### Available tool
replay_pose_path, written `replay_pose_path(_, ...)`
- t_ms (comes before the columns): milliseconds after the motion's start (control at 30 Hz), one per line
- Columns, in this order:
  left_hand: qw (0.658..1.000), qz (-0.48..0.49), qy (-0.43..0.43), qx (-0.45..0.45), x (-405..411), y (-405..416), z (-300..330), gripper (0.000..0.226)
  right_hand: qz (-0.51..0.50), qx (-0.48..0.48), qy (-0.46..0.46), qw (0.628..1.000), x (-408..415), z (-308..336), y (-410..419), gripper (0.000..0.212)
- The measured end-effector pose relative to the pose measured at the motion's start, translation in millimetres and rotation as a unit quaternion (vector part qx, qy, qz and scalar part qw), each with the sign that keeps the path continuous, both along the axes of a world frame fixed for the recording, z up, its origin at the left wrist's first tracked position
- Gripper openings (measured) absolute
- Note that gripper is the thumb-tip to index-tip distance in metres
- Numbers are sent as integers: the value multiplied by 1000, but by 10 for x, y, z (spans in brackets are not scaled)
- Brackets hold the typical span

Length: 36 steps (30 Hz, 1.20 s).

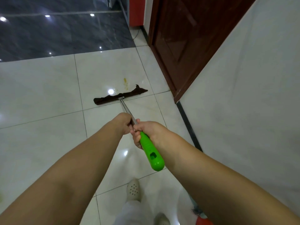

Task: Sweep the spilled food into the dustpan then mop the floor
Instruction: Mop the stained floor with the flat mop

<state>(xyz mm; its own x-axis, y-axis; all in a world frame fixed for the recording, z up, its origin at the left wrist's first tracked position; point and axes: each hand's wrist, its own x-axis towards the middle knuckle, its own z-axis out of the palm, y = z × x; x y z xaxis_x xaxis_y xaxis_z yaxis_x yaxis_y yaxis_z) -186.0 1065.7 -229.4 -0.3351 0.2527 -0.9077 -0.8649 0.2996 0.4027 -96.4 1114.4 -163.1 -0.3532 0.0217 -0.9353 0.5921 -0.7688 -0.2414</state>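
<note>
While the left hand (124,122) curls around the metal pole (125,108) of the mop, the right hand (146,130) just behind it grips the green handle (151,151). Flat on the white floor tiles (40,95) ahead lies the dark mop cloth (120,95), with a yellowish stain (125,82) just beyond it, near the brown door (186,38)

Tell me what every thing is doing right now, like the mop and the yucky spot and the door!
Mop head: flat on the white floor, just short of the stain.
Mop handle: tilted, gripped by both hands.
Left hand: gripping the metal pole.
Right hand: gripping the green grip.
Yellow stain: on the tile, not yet wiped.
Brown door: looks shut.
Shoe: on the floor.
</note>
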Motion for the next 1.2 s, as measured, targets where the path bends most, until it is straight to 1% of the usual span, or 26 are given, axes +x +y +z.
replay_pose_path(67, 1000, 13, -4, 14, 51, 21, -38, 12, -26, -11, -1, 1000, 102, 64, 14, 49)
replay_pose_path(167, 1000, 6, -10, 25, 185, 40, -43, 15, -45, -22, -8, 999, 284, 214, 3, 49)
replay_pose_path(267, 1000, -5, -5, 10, 361, 61, 3, 32, -58, -21, -15, 998, 428, 365, -32, 50)
replay_pose_path(333, 1000, 1, -3, 11, 498, 84, 74, 39, -62, -19, -22, 998, 526, 471, -46, 49)
replay_pose_path(367, 1000, 6, -7, 15, 576, 94, 134, 38, -61, -17, -21, 998, 582, 529, -39, 46)
replay_pose_path(467, 999, 14, -38, 35, 823, 117, 341, 20, -36, -7, -6, 999, 772, 727, 14, 23)
replay_pose_path(567, 997, 12, -46, 53, 1057, 167, 517, 31, 22, 5, 7, 1000, 1011, 900, 110, 29)
replay_pose_path(700, 994, 29, -57, 89, 1397, 286, 645, 34, -29, -36, 12, 999, 1348, 1097, 300, 31)
replay_pose_path(833, 990, 47, -74, 114, 1582, 465, 598, 34, -3, -39, 0, 999, 1517, 1122, 547, 31)
replay_pose_path(967, 987, 66, -68, 129, 1571, 692, 560, 32, 49, -32, -1, 998, 1469, 1128, 819, 30)
replay_pose_path(1200, 992, 82, 0, 92, 1479, 1021, 467, 40, 71, -9, -2, 997, 1325, 863, 1157, 27)
